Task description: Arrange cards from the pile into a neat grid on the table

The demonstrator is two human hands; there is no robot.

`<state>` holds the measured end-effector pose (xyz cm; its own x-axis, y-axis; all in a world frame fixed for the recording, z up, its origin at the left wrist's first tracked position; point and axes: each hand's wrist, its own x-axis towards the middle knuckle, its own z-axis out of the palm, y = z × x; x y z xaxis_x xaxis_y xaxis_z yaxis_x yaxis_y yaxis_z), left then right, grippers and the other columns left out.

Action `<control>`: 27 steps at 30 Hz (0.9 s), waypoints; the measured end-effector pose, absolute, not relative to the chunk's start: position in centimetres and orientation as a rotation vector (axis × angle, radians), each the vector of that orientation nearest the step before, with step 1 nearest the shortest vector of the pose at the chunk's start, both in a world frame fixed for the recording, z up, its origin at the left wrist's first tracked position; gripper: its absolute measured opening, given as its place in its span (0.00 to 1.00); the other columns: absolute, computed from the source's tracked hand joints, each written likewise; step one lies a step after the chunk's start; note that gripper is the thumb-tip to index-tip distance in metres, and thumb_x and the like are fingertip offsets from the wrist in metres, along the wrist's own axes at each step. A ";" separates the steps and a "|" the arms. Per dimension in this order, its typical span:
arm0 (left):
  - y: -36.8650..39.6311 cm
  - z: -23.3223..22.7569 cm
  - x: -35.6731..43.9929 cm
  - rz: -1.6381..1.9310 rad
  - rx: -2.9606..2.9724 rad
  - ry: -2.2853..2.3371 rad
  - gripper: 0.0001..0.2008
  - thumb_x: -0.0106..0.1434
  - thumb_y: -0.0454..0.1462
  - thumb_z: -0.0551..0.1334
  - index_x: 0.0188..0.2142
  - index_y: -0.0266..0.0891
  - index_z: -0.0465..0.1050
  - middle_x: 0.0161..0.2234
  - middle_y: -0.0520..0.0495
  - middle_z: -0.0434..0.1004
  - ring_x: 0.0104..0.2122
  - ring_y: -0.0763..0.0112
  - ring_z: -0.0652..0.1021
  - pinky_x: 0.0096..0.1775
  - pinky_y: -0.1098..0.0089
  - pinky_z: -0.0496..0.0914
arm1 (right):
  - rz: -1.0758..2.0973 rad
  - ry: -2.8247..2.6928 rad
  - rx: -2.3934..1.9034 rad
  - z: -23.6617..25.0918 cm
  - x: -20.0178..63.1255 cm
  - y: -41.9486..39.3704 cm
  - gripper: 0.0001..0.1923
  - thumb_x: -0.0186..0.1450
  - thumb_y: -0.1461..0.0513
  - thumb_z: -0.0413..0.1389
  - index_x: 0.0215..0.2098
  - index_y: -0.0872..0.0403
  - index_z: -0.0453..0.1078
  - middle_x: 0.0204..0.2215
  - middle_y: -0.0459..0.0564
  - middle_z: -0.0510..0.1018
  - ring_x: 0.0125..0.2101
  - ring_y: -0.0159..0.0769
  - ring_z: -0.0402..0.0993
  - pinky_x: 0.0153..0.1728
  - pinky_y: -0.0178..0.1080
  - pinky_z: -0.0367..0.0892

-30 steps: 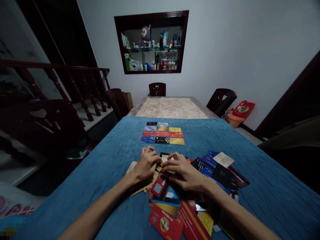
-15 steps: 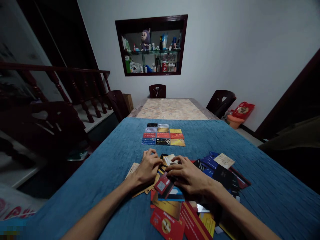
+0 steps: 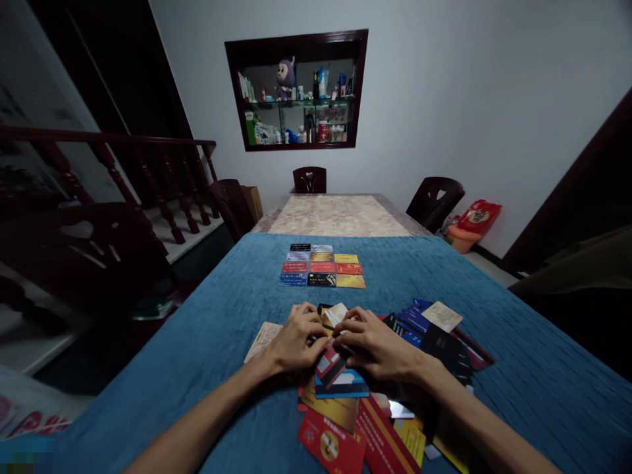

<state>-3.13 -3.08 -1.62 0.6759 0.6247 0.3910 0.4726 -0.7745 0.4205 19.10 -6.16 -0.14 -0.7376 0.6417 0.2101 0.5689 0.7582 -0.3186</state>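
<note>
My left hand (image 3: 298, 335) curls its fingers over the near pile of plastic cards, its thumb stretched toward my right hand; its grip covers cards I cannot make out singly. Facing it, my right hand (image 3: 370, 342) lies over the same pile with bent, slightly parted fingers touching the cards. Between the hands show a whitish-gold card (image 3: 336, 315) and a dark red card (image 3: 330, 364). A blue card (image 3: 342, 384), a gold card (image 3: 330, 407) and a red card (image 3: 333, 442) lie nearer me. A beige card (image 3: 263, 339) pokes out left of my left hand.
Several cards lie in neat rows farther off, among them a black card (image 3: 321, 280). Dark blue and black cards (image 3: 441, 347) are heaped at the right. A blue cloth (image 3: 197, 342) covers the near table (image 3: 340, 214). Chairs (image 3: 434, 204) stand around it.
My left hand has shifted slightly right and nearer, toward my right hand. The yellow cards beneath it are now mostly covered. The dark red and blue cards have slid slightly right.
</note>
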 end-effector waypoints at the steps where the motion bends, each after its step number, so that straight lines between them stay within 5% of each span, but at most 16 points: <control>1: -3.1 -1.5 -3.1 0.770 2.604 0.867 0.07 0.60 0.32 0.62 0.30 0.39 0.80 0.32 0.47 0.79 0.44 0.61 0.70 0.47 0.58 0.60 | 0.336 -2.657 -0.939 -0.2 19.1 -6.1 0.13 0.63 0.60 0.60 0.46 0.50 0.73 0.48 0.51 0.76 0.47 0.45 0.62 0.48 0.49 0.60; 15: -3.3 -1.3 -3.2 0.759 2.594 0.843 0.05 0.60 0.35 0.64 0.31 0.40 0.80 0.33 0.47 0.79 0.44 0.61 0.70 0.48 0.58 0.61 | 0.178 -2.691 -0.908 -1.0 19.1 -5.8 0.14 0.70 0.56 0.53 0.51 0.47 0.73 0.48 0.50 0.78 0.45 0.43 0.62 0.46 0.46 0.60; 27: -4.1 0.2 -3.7 0.733 2.598 0.632 0.09 0.58 0.41 0.63 0.35 0.39 0.78 0.33 0.45 0.78 0.43 0.59 0.70 0.47 0.58 0.62 | -0.134 -2.551 -0.773 -1.6 19.1 -5.6 0.09 0.70 0.61 0.53 0.44 0.50 0.75 0.35 0.49 0.81 0.42 0.38 0.68 0.41 0.42 0.60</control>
